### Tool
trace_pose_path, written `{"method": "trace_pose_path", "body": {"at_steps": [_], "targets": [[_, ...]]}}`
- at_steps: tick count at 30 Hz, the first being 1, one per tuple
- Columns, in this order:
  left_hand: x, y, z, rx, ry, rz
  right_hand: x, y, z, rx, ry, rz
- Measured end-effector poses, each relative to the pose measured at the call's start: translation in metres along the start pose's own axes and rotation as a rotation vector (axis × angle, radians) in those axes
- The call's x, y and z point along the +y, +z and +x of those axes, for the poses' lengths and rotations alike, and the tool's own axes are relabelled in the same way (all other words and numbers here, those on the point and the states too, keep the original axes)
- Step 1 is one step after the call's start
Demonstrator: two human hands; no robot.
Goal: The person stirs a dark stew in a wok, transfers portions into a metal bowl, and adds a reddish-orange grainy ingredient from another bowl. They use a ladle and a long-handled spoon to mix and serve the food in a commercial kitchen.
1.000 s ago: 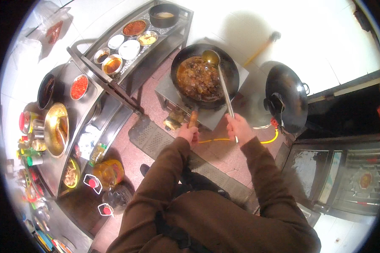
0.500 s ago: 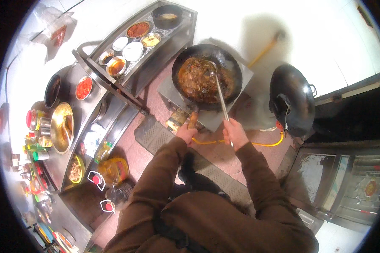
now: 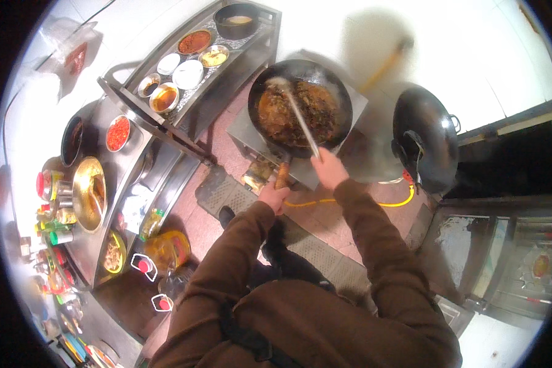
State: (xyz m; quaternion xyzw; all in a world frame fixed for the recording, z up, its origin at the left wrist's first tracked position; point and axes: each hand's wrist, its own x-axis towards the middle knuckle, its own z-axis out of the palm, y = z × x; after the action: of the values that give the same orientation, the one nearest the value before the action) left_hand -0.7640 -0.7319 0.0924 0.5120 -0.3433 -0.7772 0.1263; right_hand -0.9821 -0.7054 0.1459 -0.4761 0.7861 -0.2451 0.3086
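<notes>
A black wok (image 3: pixel 343 92) sits on a stove, holding a brown, saucy stir-fry (image 3: pixel 313 113). My left hand (image 3: pixel 273 196) is wrapped round the wok's wooden handle (image 3: pixel 283 175) at its near side. In my right hand (image 3: pixel 330 168) is the shaft of a long metal ladle (image 3: pixel 300 116), its fingers closed round it. The ladle slants up and left across the wok. Its bowl lies at the wok's far left side, blurred.
Left stands a metal shelf (image 3: pixel 193 132) with bowls of seasonings and a black pot (image 3: pixel 236 21). Beside it are chopped red chillies (image 3: pixel 118 133) and a brass-coloured basin (image 3: pixel 89 195). A second wok (image 3: pixel 426 141) leans at the right. A yellow hose (image 3: pixel 392 207) crosses the floor; oil jugs (image 3: pixel 165 250) stand lower left.
The ladle's bowl has swung from the wok's middle to its far left side. My right hand has moved up and slightly left, nearer the wok. My left hand stays on the handle.
</notes>
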Motion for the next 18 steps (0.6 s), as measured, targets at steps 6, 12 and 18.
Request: {"method": "trace_pose_path", "body": {"at_steps": [6,12,18], "targets": [[0.001,-0.003,0.015,-0.015,-0.149,-0.199,0.027,-0.048,-0.068,-0.106,0.111,-0.434],[0.016,-0.001,0.025,-0.032,-0.134,-0.151,0.047,-0.090,-0.135,0.128,-0.093,-0.345],[0.027,0.003,0.020,-0.075,-0.097,0.103,0.004,-0.067,-0.207,-0.149,0.184,0.136]]}}
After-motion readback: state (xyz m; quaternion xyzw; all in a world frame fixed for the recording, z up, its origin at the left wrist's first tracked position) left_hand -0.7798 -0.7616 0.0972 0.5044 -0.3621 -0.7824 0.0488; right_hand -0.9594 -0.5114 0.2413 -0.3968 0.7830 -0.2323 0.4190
